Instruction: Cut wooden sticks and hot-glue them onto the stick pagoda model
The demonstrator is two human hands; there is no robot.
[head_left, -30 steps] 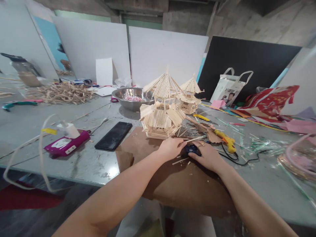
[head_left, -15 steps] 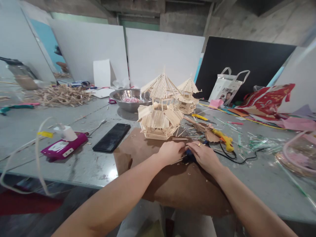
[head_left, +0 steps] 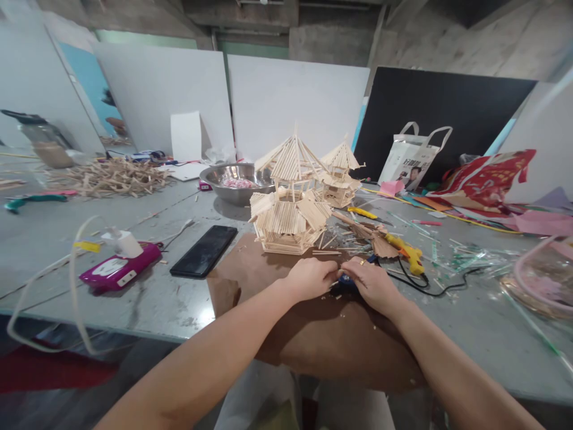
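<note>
Close together over the brown board (head_left: pixel 340 340), my left hand (head_left: pixel 311 278) and my right hand (head_left: pixel 371 283) have their fingers closed. A small pale piece of thin wooden stick (head_left: pixel 339 272) shows between the fingertips of both hands; most of it is hidden. Under the right fingers a dark blue object (head_left: pixel 345 279) shows in part, its kind unclear. Just beyond the hands stands a pavilion model (head_left: pixel 293 209) of thin wooden sticks, with a pointed roof. Several loose sticks (head_left: pixel 326 252) lie beside its base.
A second stick pavilion (head_left: pixel 342 173) and a steel bowl (head_left: pixel 237 184) stand behind. To the right lie a yellow glue gun (head_left: pixel 409 254) with a black cord and a yellow cutter (head_left: pixel 362 212). On the left are a phone (head_left: pixel 203 251), a purple power strip (head_left: pixel 120 269) and a stick heap (head_left: pixel 111 176).
Both hands stay nearly in place, with fingers shifting slightly. The pale sticks that showed below my left hand are less visible, and more of the blue object shows. The view has shifted slightly.
</note>
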